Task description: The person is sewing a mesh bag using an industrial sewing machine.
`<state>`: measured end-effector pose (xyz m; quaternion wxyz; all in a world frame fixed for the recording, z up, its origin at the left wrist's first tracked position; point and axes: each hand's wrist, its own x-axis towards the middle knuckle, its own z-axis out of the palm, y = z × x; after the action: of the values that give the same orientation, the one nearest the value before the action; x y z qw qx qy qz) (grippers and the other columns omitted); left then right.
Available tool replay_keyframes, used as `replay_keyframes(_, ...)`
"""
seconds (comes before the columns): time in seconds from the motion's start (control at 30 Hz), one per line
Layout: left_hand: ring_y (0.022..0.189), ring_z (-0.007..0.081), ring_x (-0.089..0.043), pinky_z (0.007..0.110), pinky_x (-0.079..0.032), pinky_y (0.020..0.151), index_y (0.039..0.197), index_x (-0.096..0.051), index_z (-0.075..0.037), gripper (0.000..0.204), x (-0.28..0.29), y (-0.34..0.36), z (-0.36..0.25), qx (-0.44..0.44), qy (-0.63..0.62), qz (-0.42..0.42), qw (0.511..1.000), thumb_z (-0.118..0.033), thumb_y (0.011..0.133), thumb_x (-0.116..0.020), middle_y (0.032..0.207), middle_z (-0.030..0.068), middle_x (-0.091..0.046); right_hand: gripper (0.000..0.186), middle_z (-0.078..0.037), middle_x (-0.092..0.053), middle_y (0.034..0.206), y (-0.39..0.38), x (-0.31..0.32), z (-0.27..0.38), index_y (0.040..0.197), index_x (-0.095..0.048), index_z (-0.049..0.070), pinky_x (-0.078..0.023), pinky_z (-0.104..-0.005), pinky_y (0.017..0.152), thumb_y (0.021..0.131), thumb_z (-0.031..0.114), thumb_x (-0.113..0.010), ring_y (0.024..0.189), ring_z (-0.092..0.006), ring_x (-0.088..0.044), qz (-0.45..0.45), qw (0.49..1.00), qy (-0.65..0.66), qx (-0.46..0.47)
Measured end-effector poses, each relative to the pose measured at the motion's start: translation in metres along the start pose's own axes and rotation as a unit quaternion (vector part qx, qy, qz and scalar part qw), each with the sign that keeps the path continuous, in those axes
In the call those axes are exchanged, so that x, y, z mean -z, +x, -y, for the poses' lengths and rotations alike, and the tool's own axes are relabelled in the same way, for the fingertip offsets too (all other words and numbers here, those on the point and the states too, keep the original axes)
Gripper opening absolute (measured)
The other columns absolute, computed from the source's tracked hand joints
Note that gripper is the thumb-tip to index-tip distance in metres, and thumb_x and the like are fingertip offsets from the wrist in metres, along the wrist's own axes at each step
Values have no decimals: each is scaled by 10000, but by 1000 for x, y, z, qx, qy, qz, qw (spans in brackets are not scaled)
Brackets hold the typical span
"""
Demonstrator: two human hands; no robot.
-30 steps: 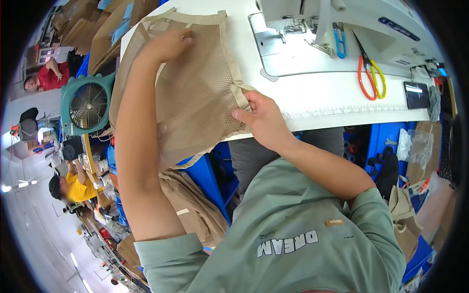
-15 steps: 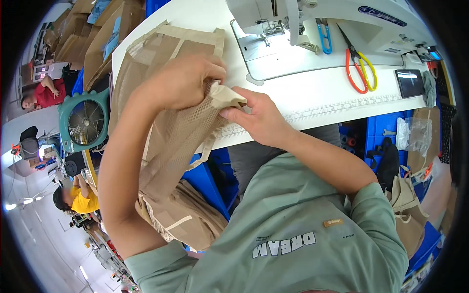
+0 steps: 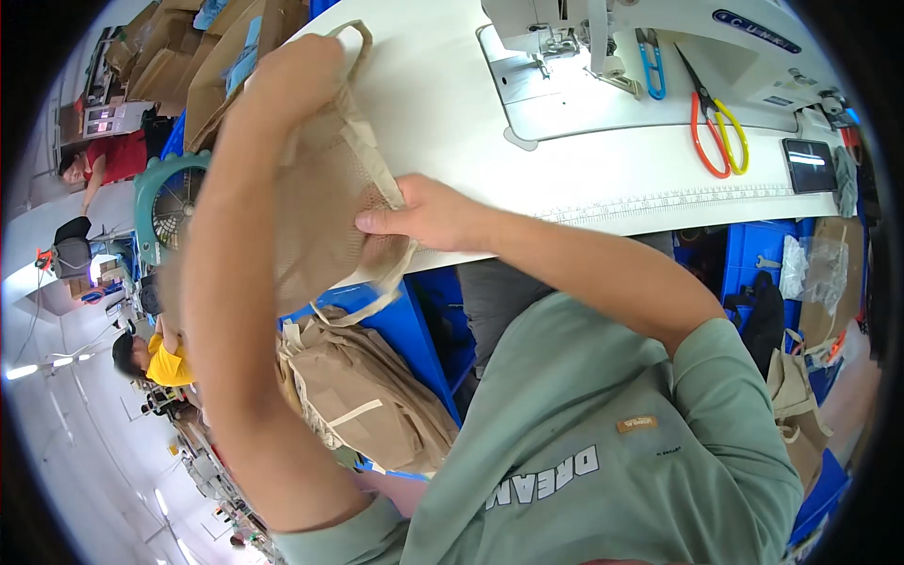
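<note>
A tan mesh bag with cream binding along its edge is stretched between my two hands above the table's left part. My right hand pinches its bound side, the thumb lying over the mesh. At the bag's far end, my left hand is closed on the fabric, its fingers partly hidden and smeared by motion. A loop of binding sticks out beside that hand. Below, a cream strap hangs past the table's near edge.
A sewing machine stands on the white table. To its right lie blue thread snips, scissors and a phone. More tan bags are piled below, beside a blue bin. A green fan stands left.
My left hand has moved away to the far left, drawing the bunched bag out flatter. My right hand has shifted slightly left and now holds the bound side. The view has shifted a little.
</note>
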<state>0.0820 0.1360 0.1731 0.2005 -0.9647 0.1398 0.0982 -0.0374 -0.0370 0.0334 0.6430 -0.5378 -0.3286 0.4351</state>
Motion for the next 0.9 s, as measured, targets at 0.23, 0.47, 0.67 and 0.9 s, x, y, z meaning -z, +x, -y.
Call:
replay_keyframes(0.23, 1051, 382, -691, 470, -552, 934, 839, -771, -57, 115, -112, 33, -109, -76, -74, -258, 960, -55, 791, -666, 970, 131, -758, 281, -93, -760, 1006, -111, -6, -23, 1290, -651, -37, -580, -367, 870, 1092, 157, -603, 958, -178, -719, -164, 933, 305, -102)
replay_keyframes(0.47, 1130, 316, -637, 445, -489, 976, 758, -707, -75, 103, -123, 48, -149, -46, -247, -469, 847, 24, 740, -685, 998, -2, -744, 211, -69, -740, 904, -165, 8, -5, 1202, -677, -9, -575, -336, 765, 1085, 143, -590, 815, -134, -690, -252, 956, 80, -130)
replay_keyframes(0.67, 1116, 312, -630, 463, -465, 971, 768, -778, -75, 74, -120, 75, -151, -6, -190, -468, 863, -51, 756, -709, 1016, 11, -728, 358, -144, -691, 1252, -150, 31, 13, 1276, -677, 20, -569, -367, 874, 919, 45, -668, 1086, -265, -688, -419, 748, -506, 94)
replay_keyframes(0.9, 1135, 364, -638, 505, -513, 987, 1076, -783, -59, 216, -99, 95, -133, 36, -104, -220, 969, -132, 917, -657, 1074, 116, -706, 353, -136, -687, 1306, -136, 42, -2, 1172, -707, -38, -505, -370, 995, 855, 99, -631, 1199, -267, -652, -205, 744, -624, 119)
